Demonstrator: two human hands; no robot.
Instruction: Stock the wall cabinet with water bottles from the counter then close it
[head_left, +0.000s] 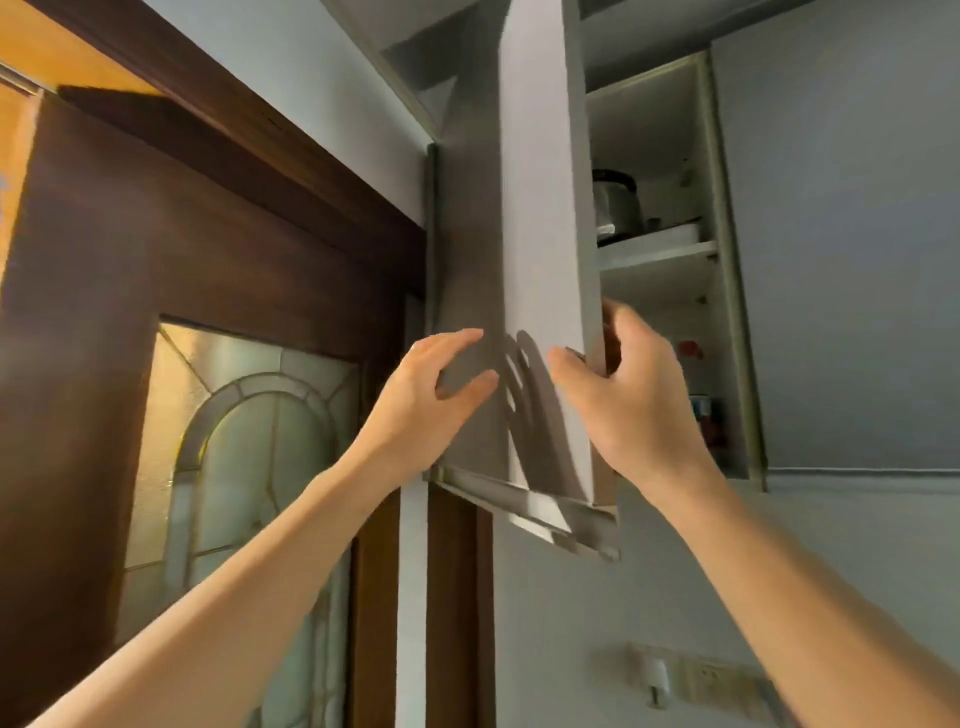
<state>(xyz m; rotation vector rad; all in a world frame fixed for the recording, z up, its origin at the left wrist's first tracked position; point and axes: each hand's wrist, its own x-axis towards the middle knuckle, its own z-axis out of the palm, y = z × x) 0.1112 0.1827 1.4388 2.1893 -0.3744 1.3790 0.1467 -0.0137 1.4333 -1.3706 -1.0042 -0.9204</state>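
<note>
A: Cabinet door (540, 208) — where?
B: Swung halfway out from the wall cabinet (722, 260), edge-on to the camera.
A: Grips?
B: Right hand (631, 395) curled round the door's free edge, thumb in front. Left hand (421, 400) spread, fingertips near the door's face.
A: Inside?
B: Metal pot (615, 205) on the upper shelf (657, 252).

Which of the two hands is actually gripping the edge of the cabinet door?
The right hand: its fingers wrap round the free edge of the open cabinet door, thumb on the front. The left hand only rests its fingers against the darker panel beside it.
</note>
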